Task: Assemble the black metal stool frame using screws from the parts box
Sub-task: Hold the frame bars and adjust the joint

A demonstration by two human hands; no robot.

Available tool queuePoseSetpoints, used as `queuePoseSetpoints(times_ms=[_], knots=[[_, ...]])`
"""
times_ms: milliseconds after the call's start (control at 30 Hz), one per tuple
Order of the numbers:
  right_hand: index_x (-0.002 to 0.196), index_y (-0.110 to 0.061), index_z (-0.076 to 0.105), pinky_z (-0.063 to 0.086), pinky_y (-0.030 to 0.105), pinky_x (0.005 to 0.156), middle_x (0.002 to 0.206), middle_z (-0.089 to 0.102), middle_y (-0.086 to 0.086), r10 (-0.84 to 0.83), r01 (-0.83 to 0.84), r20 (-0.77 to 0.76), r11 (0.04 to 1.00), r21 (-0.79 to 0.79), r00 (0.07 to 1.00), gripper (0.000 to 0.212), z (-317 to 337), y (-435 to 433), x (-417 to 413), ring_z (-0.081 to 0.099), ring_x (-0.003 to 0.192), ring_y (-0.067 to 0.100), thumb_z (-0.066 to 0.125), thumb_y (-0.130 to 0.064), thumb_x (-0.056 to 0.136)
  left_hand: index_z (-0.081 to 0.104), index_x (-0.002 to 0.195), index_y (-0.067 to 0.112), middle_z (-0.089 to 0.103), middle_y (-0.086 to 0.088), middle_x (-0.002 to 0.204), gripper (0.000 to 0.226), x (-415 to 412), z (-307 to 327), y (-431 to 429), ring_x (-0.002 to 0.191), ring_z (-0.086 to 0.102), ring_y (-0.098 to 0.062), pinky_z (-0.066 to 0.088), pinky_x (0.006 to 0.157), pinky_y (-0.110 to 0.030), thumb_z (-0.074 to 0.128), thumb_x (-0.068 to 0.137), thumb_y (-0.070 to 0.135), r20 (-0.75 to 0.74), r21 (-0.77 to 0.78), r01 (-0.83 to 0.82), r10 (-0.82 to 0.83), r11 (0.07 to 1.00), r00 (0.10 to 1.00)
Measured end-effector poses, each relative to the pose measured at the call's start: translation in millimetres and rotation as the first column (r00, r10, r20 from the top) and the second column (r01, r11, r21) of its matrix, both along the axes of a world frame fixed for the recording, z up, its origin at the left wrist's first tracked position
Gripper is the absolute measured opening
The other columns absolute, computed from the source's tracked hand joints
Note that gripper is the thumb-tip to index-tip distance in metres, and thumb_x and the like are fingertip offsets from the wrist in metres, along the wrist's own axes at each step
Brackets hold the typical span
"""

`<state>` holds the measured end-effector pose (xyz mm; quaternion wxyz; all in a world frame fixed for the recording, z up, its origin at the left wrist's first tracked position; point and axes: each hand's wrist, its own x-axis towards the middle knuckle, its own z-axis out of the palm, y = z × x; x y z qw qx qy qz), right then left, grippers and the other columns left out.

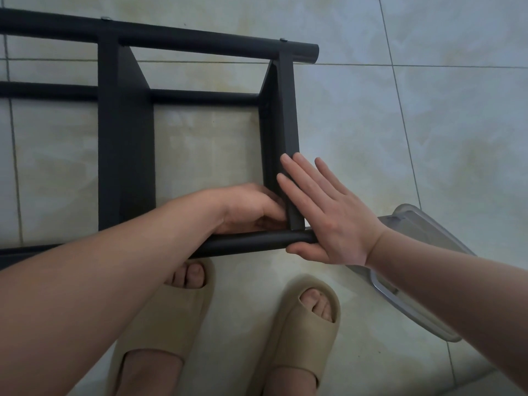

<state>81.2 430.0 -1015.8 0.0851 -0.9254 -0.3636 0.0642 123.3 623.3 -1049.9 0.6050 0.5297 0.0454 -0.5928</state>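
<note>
- The black stool frame (125,144) lies flat on the tiled floor (428,124), running from the left edge to the middle of the scene.
- Left hand (251,208): fingers curled into the inner corner where the right crossbar (285,110) meets the near tube (251,244). The fingertips are hidden, so I cannot tell if they grip anything.
- Right hand (328,215): flat, fingers straight and together, pressing on the crossbar's outer side, thumb at the near tube's end.
- A clear plastic box (423,224) sits on the right, partly under the right forearm.
- Two beige slippers (303,324) are nearest.
</note>
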Motion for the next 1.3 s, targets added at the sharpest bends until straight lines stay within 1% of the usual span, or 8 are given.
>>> queuePoseSetpoints(times_ms=[200,367,500,700,800,967,1100,1300], knots=[[0.153,0.008,0.026,0.019,0.060,0.122,0.163,0.017,0.027,0.004,-0.004,0.005,1.000,-0.008,1.000,0.095,1.5,-0.1,0.5,0.013,0.154,0.041,0.029,-0.068,0.097,0.052,0.114,-0.025,0.060,-0.027,0.097,0.029,0.4,1.4,-1.3,0.092,0.062,-0.035,0.052,0.088,-0.041,0.050,0.087,-0.018,0.030,0.010,0.000,0.000,1.000,1.000],[0.154,0.007,0.026,0.019,0.060,0.122,0.163,0.017,0.027,0.006,-0.006,0.002,1.000,-0.005,1.000,0.094,0.4,0.2,0.8,0.013,0.153,0.041,0.028,-0.068,0.097,0.050,0.121,-0.023,0.056,-0.045,0.111,0.033,1.2,1.9,-1.7,0.109,0.060,-0.054,0.044,0.104,-0.057,0.048,0.088,-0.021,0.058,-0.016,0.014,-0.013,1.000,0.998],[0.154,0.007,0.026,0.019,0.059,0.123,0.163,0.017,0.027,0.006,-0.006,0.002,1.000,-0.006,1.000,0.094,-0.2,0.2,0.8,0.013,0.154,0.041,0.029,-0.068,0.097,0.051,0.122,-0.021,0.054,-0.045,0.118,0.035,1.1,-1.1,-1.2,0.119,0.053,-0.057,0.041,0.107,-0.063,0.047,0.087,-0.022,0.076,-0.047,0.012,-0.009,0.999,0.997],[0.153,0.008,0.027,0.019,0.059,0.123,0.163,0.017,0.027,-0.004,0.004,-0.005,1.000,-0.001,1.000,0.094,-0.4,0.2,0.2,0.012,0.154,0.041,0.030,-0.067,0.097,0.060,0.110,-0.007,0.059,-0.024,0.100,0.025,0.1,-3.2,0.7,0.089,0.063,-0.033,0.053,0.078,-0.034,0.047,0.090,-0.014,-0.003,-0.060,0.012,-0.012,0.998,1.000],[0.153,0.008,0.027,0.019,0.059,0.123,0.163,0.017,0.027,-0.007,0.007,-0.010,1.000,0.005,1.000,0.094,-0.8,0.2,-0.2,0.012,0.154,0.041,0.031,-0.067,0.097,0.060,0.111,-0.009,0.061,-0.021,0.094,0.025,0.5,-2.2,1.9,0.079,0.066,-0.025,0.055,0.072,-0.030,0.048,0.090,-0.013,-0.024,-0.052,0.018,-0.019,0.998,1.000],[0.153,0.007,0.028,0.019,0.058,0.123,0.163,0.017,0.027,-0.010,0.010,-0.007,1.000,0.016,1.000,0.094,-1.0,-0.4,-0.5,0.012,0.154,0.041,0.033,-0.067,0.096,0.049,0.121,-0.022,0.058,-0.026,0.106,0.033,1.5,-2.5,1.8,0.100,0.059,-0.037,0.048,0.095,-0.046,0.047,0.089,-0.017,-0.011,-0.046,0.007,-0.007,0.999,1.000],[0.154,0.007,0.028,0.020,0.058,0.122,0.163,0.017,0.027,-0.012,0.012,-0.006,1.000,0.020,1.000,0.094,-1.7,0.7,-0.4,0.013,0.154,0.041,0.034,-0.066,0.096,0.048,0.122,-0.022,0.057,-0.027,0.105,0.034,1.3,-0.7,0.6,0.101,0.058,-0.039,0.047,0.092,-0.047,0.046,0.088,-0.019,-0.003,-0.059,0.011,-0.011,0.998,1.000],[0.154,0.007,0.027,0.020,0.058,0.123,0.163,0.017,0.026,-0.011,0.011,-0.006,1.000,0.019,1.000,0.093,-1.3,0.1,-0.4,0.013,0.154,0.041,0.038,-0.065,0.095,0.048,0.122,-0.021,0.057,-0.031,0.109,0.036,-0.3,-1.3,-0.4,0.110,0.057,-0.049,0.042,0.104,-0.056,0.043,0.087,-0.023,0.032,-0.072,-0.006,0.008,0.997,0.999]])
